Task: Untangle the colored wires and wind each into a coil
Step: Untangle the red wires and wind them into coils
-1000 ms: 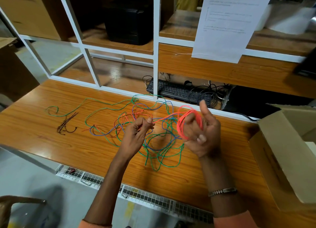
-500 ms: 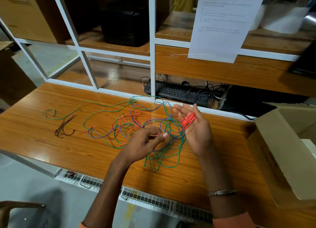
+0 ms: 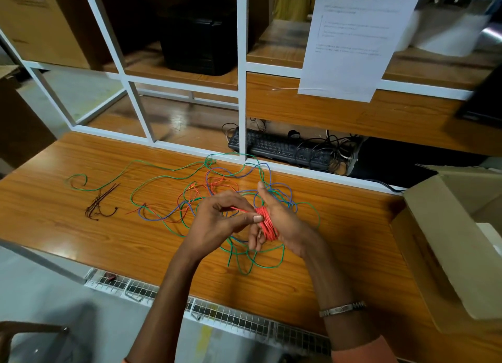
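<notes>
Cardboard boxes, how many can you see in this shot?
2. One closed cardboard box sits on the shelf at upper left; one open cardboard box rests on the table's right end. Others may be hidden behind the shelving.

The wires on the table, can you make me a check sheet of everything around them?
Surface: wooden table, glossy.
Job's things: red coil wound round the right hand; green wire, blue wire and loose red wire tangled on the table.
Clutter: dark ties at left; open cardboard box at right.
Hands: left hand pinches the red strand beside the coil; right hand's fingers curl round the coil.
Cables: black cords beside the keyboard.
Surroundings: white shelf frame, hanging paper sheet.
</notes>
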